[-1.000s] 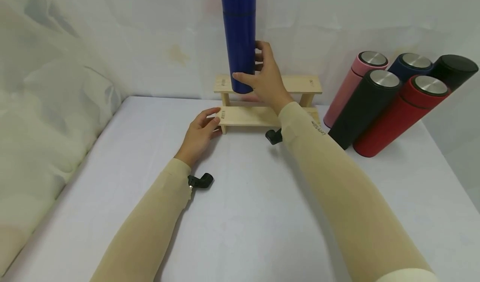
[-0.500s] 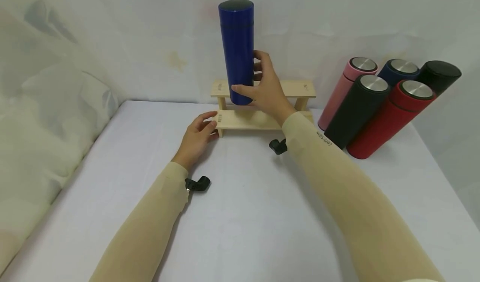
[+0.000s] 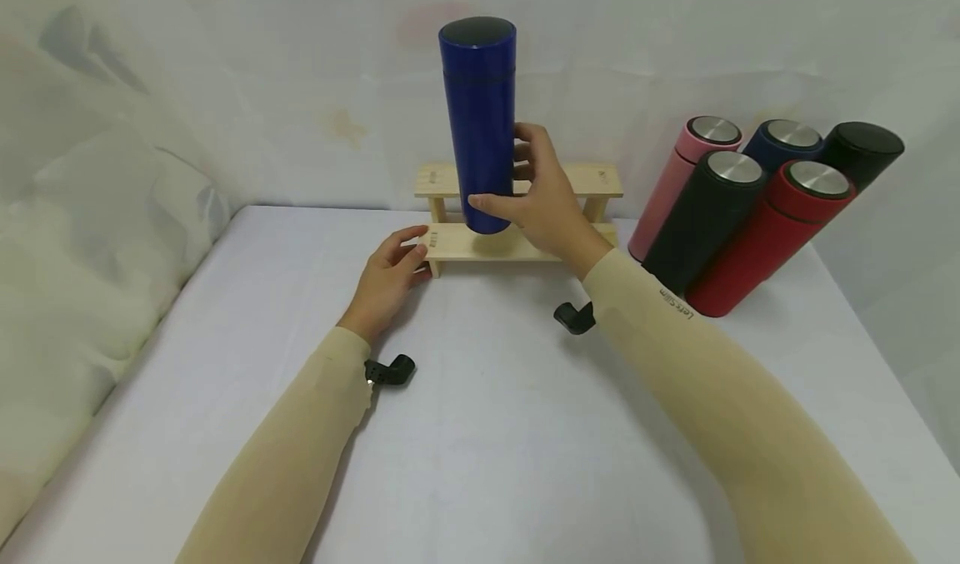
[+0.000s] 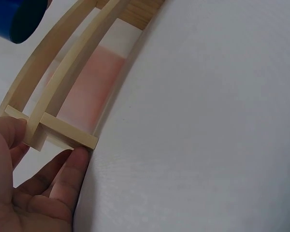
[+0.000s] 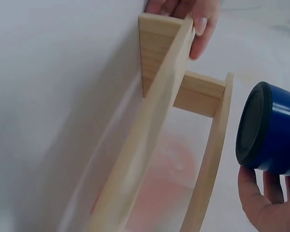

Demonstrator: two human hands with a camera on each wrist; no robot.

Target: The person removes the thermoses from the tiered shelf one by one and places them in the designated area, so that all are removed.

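A shiny blue vacuum flask (image 3: 482, 122) is held upright, slightly tilted, near its base by my right hand (image 3: 551, 202). In the right wrist view, the flask's dark base (image 5: 253, 124) hangs in the air, apart from the two-step wooden rack (image 3: 517, 243). My left hand (image 3: 386, 281) pinches the left end of the rack's lower step. In the left wrist view its thumb (image 4: 12, 129) lies on the board's end and its fingertips (image 4: 77, 159) touch the leg. The right hand and arm hide part of the rack's right side.
Several flasks stand grouped at the right: pink (image 3: 693, 177), dark green (image 3: 705, 222), red (image 3: 772, 239), navy (image 3: 783, 137) and black (image 3: 862, 152). A patterned cloth (image 3: 337, 89) hangs behind the rack. White cloth covers the table (image 3: 480, 431).
My right hand has brought the blue flask down, toward the rack's lower step. The left hand keeps its place at the rack's end. The view has shifted slightly.
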